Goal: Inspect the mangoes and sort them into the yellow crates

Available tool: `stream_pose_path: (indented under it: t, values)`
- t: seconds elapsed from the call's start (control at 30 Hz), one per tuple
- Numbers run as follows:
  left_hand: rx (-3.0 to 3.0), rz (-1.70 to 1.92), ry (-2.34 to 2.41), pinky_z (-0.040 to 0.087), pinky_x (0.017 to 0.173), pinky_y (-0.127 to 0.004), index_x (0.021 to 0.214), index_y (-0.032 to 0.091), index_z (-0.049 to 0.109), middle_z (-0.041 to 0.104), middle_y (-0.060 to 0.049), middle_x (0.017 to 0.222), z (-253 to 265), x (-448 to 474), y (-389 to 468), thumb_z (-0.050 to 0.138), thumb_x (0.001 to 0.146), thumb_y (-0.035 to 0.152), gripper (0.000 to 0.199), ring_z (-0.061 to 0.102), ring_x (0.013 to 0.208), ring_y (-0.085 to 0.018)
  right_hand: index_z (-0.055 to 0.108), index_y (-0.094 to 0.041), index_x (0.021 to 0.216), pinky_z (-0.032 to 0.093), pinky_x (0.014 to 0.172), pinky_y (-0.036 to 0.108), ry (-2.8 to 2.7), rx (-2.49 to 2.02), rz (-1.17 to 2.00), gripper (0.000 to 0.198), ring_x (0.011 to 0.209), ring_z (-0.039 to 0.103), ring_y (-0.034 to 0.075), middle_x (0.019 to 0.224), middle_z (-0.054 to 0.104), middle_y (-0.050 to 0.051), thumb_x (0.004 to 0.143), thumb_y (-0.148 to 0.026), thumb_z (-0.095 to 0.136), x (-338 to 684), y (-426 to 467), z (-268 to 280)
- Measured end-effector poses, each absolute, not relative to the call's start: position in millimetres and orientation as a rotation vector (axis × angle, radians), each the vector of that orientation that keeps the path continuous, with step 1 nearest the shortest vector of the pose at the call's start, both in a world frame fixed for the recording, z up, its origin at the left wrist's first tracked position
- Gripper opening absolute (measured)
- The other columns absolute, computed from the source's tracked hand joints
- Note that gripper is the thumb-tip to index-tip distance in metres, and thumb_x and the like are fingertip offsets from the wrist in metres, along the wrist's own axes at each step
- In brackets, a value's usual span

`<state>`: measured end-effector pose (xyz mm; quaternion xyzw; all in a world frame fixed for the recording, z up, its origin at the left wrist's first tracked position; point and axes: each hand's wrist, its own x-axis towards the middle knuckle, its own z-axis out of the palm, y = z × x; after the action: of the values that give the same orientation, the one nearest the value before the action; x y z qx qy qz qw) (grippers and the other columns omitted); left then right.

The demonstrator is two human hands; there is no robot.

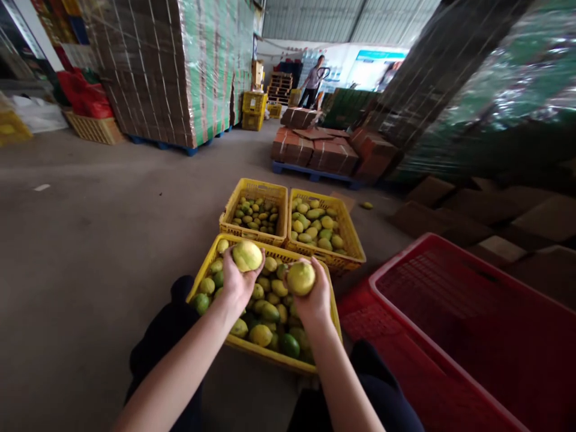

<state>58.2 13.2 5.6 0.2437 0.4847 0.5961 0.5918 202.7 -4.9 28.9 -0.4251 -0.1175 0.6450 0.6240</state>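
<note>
My left hand point(234, 281) is closed around a yellow lemon point(247, 256), held above the near yellow crate point(265, 348). A second yellow lemon point(301, 278) rests in my right hand point(318, 294), its fingers curled about the fruit. Beneath both hands the near crate holds many lemons, some yellow and some green, including a dark green one point(288, 345) by its front edge. Just behind stand two more yellow crates. The left one point(227, 207) has smaller green and yellow fruit; the right one point(355, 240) holds larger yellow-green lemons.
A red crate point(423, 336) stands at my right. Flattened cardboard point(490, 222) lies behind it. Cartons on a blue pallet point(315, 174) sit ahead, and a wrapped stack point(148, 78) rises at the left. A person point(311, 81) stands in the background. One loose fruit point(367, 205) lies on the floor.
</note>
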Motion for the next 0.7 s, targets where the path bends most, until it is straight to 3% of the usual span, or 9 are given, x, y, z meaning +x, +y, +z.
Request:
stream_pose_path:
  t: [0.17,0.27,0.47,0.6,0.7]
  values:
    - [0.466,1.374,1.003,0.06,0.079,-0.04,0.08,0.024,0.053,0.071,-0.006,0.088,24,77,-4,0.03,0.089,0.051,0.037,0.069,0.102,-0.025,0.058,-0.021,0.067,0.041,0.038,0.025,-0.299,-0.949,1.477,0.017,0.049,0.061,0.016,0.061,0.066,-0.002,0.069,-0.035,0.067,215,-13,30]
    - [0.598,1.407,0.894,0.058,0.077,-0.038,0.064,0.023,0.052,0.065,-0.005,0.068,27,81,-14,0.039,0.082,0.048,0.034,0.071,0.088,-0.025,0.059,-0.02,0.06,0.044,0.046,0.025,-0.378,-0.899,1.41,0.021,0.051,0.058,0.014,0.059,0.063,-0.003,0.064,-0.036,0.072,203,-17,20]
    - [0.977,1.58,0.877,0.05,0.072,-0.031,0.058,0.021,0.066,0.066,-0.004,0.061,24,81,-21,0.046,0.083,0.04,0.037,0.066,0.07,-0.021,0.062,-0.02,0.055,0.049,0.072,0.029,-0.71,-0.913,1.078,0.032,0.065,0.059,0.015,0.063,0.062,-0.001,0.075,-0.044,0.066,197,-21,6]
    - [1.07,1.584,0.886,0.048,0.076,-0.031,0.058,0.02,0.069,0.068,-0.005,0.066,19,83,-23,0.046,0.085,0.038,0.04,0.066,0.075,-0.022,0.065,-0.02,0.056,0.047,0.072,0.028,-0.853,-0.893,0.954,0.03,0.069,0.059,0.016,0.066,0.064,0.0,0.08,-0.039,0.063,203,-24,10]
    - [0.749,1.561,0.855,0.049,0.075,-0.029,0.057,0.019,0.068,0.065,-0.005,0.063,16,89,-19,0.051,0.082,0.033,0.033,0.065,0.071,-0.02,0.062,-0.021,0.055,0.049,0.068,0.027,-0.665,-0.919,1.086,0.028,0.064,0.058,0.014,0.063,0.064,-0.002,0.075,-0.04,0.067,202,-23,13]
